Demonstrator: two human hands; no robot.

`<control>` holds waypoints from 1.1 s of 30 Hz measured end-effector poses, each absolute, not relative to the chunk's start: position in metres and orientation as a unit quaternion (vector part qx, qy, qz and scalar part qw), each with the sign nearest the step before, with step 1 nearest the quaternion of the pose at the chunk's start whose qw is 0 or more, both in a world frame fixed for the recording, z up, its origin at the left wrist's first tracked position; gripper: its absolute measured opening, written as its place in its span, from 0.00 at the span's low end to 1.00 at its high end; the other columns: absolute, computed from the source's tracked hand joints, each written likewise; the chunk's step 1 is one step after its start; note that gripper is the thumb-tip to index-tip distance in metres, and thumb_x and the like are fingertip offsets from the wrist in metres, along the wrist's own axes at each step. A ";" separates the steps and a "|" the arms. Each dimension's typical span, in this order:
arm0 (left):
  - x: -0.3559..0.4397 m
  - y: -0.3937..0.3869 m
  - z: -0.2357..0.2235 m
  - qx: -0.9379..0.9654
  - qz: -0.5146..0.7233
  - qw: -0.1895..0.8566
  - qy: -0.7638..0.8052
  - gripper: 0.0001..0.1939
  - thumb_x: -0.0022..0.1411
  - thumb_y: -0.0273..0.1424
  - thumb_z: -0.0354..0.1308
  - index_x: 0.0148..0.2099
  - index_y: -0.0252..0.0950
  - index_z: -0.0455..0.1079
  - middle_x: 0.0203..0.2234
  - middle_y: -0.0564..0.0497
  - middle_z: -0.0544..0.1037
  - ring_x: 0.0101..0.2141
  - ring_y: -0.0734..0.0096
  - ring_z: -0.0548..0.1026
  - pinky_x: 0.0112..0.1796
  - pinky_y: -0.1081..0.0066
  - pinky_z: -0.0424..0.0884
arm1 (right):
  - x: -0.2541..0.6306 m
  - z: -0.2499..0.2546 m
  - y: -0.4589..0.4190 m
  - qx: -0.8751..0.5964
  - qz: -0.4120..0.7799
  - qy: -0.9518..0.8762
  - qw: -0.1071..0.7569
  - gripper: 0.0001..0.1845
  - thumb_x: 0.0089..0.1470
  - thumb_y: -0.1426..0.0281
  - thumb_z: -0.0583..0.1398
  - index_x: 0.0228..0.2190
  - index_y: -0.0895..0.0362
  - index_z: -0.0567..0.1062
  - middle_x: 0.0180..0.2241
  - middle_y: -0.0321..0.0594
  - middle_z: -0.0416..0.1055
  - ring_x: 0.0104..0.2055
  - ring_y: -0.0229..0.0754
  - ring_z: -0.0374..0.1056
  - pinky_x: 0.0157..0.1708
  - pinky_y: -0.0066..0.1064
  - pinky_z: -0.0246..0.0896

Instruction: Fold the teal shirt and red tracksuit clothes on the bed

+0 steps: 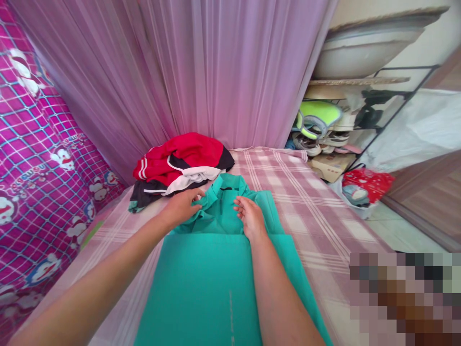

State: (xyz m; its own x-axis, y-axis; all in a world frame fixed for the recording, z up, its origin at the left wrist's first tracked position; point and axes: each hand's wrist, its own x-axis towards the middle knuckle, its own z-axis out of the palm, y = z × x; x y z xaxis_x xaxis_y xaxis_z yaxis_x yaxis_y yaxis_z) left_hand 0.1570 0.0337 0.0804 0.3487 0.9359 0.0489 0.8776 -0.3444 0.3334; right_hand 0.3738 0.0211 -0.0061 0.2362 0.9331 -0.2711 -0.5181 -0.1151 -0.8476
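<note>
- Left of centre, the left hand point(180, 207) is curving half-open fingers by the collar, grip unclear; uneven tugging could crease it.
- Centre to bottom, the green garment point(205, 283) is lying folded.
- Centre, the right hand's point(252, 218) loosely curled, seemingly empty fingers are hovering; dragging could skew folds.

Clothes pile point(196, 156) lies behind the collared garment point(205, 283)

A green shirt point(207, 283) is seen laid out from the center to the bottom of the frame, its collar point(230, 181) turned toward the top. The shirt is touched near the collar by the left hand point(185, 206); the right hand point(251, 216) is held over its upper part, fingers curled. Red, black and white clothes point(190, 156) are heaped just beyond, left of center, on a checked bedspread point(313, 216). A purple curtain point(216, 67) is hung across the top.
</note>
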 end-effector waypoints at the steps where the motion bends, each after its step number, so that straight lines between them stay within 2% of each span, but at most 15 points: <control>1: 0.158 0.032 0.081 0.814 0.112 0.104 0.560 0.20 0.56 0.32 0.56 0.51 0.40 0.72 0.43 0.49 0.79 0.44 0.61 0.76 0.46 0.66 0.69 | 0.374 -0.006 0.021 -0.473 0.578 -0.219 0.627 0.16 0.39 0.60 0.68 0.31 0.56 0.80 0.32 0.40 0.80 0.28 0.36 0.73 0.20 0.23 0.58; 8: 0.148 0.051 0.088 0.809 0.131 -0.025 0.573 0.16 0.64 0.36 0.48 0.47 0.40 0.75 0.43 0.46 0.78 0.46 0.58 0.75 0.47 0.64 0.69 | 0.374 -0.009 0.023 -0.475 0.578 -0.224 0.625 0.16 0.40 0.60 0.67 0.31 0.56 0.79 0.32 0.41 0.80 0.28 0.38 0.73 0.20 0.23 0.58; 13: 0.130 0.092 0.071 0.699 0.080 0.014 0.710 0.16 0.64 0.36 0.49 0.49 0.42 0.74 0.42 0.50 0.81 0.44 0.62 0.77 0.42 0.69 0.70 | 0.373 -0.010 0.023 -0.479 0.574 -0.227 0.624 0.15 0.40 0.60 0.67 0.31 0.56 0.79 0.32 0.41 0.80 0.27 0.37 0.73 0.19 0.23 0.57; 17: 0.131 0.110 0.045 0.677 0.043 0.019 0.735 0.15 0.61 0.34 0.51 0.47 0.40 0.74 0.41 0.45 0.81 0.42 0.58 0.78 0.39 0.67 0.71 | 0.373 -0.010 0.024 -0.484 0.569 -0.231 0.623 0.15 0.40 0.60 0.66 0.30 0.56 0.79 0.32 0.40 0.80 0.27 0.37 0.73 0.19 0.23 0.57; 22: 0.138 0.110 0.042 0.699 0.030 0.016 0.714 0.18 0.59 0.30 0.52 0.50 0.40 0.74 0.46 0.43 0.79 0.47 0.52 0.77 0.44 0.62 0.71 | 0.370 -0.007 0.022 -0.492 0.562 -0.244 0.619 0.14 0.40 0.61 0.65 0.30 0.56 0.79 0.31 0.40 0.80 0.27 0.37 0.73 0.19 0.23 0.57; 25: 0.144 0.100 0.050 0.736 0.100 -0.023 0.669 0.21 0.61 0.29 0.49 0.55 0.39 0.71 0.52 0.44 0.76 0.52 0.56 0.74 0.51 0.62 0.69 | 0.367 0.000 0.020 -0.505 0.550 -0.243 0.619 0.12 0.41 0.62 0.64 0.28 0.56 0.79 0.30 0.39 0.80 0.25 0.36 0.72 0.19 0.23 0.56; 28: 0.153 0.083 0.043 0.806 0.147 -0.040 0.572 0.21 0.66 0.32 0.44 0.56 0.38 0.70 0.53 0.45 0.76 0.54 0.61 0.72 0.56 0.62 0.65 | 0.364 0.007 0.017 -0.520 0.537 -0.232 0.622 0.10 0.42 0.63 0.63 0.26 0.56 0.78 0.28 0.38 0.79 0.24 0.35 0.70 0.18 0.23 0.55; 30: 0.159 0.073 0.030 0.840 0.096 -0.012 0.534 0.22 0.68 0.36 0.43 0.58 0.38 0.69 0.57 0.45 0.73 0.57 0.61 0.70 0.58 0.60 0.63 | 0.363 0.010 0.015 -0.524 0.533 -0.229 0.624 0.09 0.41 0.64 0.63 0.26 0.56 0.78 0.28 0.38 0.79 0.23 0.35 0.70 0.18 0.22 0.54; 33: 0.165 0.065 0.008 0.841 0.008 0.015 0.541 0.27 0.69 0.40 0.42 0.65 0.37 0.60 0.66 0.44 0.62 0.64 0.58 0.60 0.63 0.54 0.55 | 0.362 0.011 0.014 -0.524 0.530 -0.233 0.625 0.09 0.41 0.63 0.63 0.26 0.56 0.78 0.28 0.38 0.79 0.24 0.35 0.70 0.18 0.22 0.54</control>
